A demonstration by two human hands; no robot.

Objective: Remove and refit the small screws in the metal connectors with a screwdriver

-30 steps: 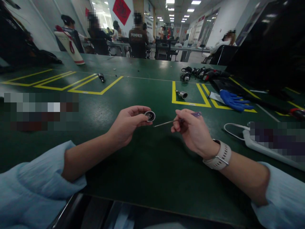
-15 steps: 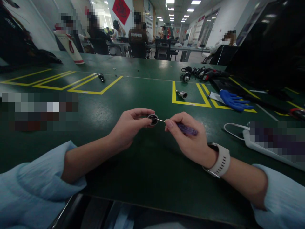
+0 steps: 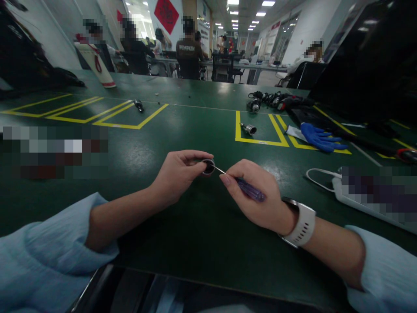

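Between thumb and fingers, my left hand (image 3: pixel 177 176) grips a small round metal cup (image 3: pixel 209 167) with a dark inside, its opening turned toward the right. My right hand (image 3: pixel 256 191) is closed around a screwdriver (image 3: pixel 250 189) with a clear purple handle. The thin shaft points left and up, and its tip is at the cup's opening; how far in it reaches I cannot tell. Both hands are above the green table (image 3: pixel 195 243). Beyond my right hand, a metal cup-shaped part with a thin stem (image 3: pixel 249 129) lies inside a yellow-taped box.
A blue glove (image 3: pixel 321 137) lies at the right, behind a white device with a cable loop (image 3: pixel 355 198). Several dark metal parts and cables (image 3: pixel 270 100) are piled farther back. Another small part (image 3: pixel 138 105) rests at the left. People sit at far desks.
The screwdriver's handle has dropped and shifted slightly left with my right hand, so the shaft slants more steeply. The cup has tilted and moved down a little in my left hand.
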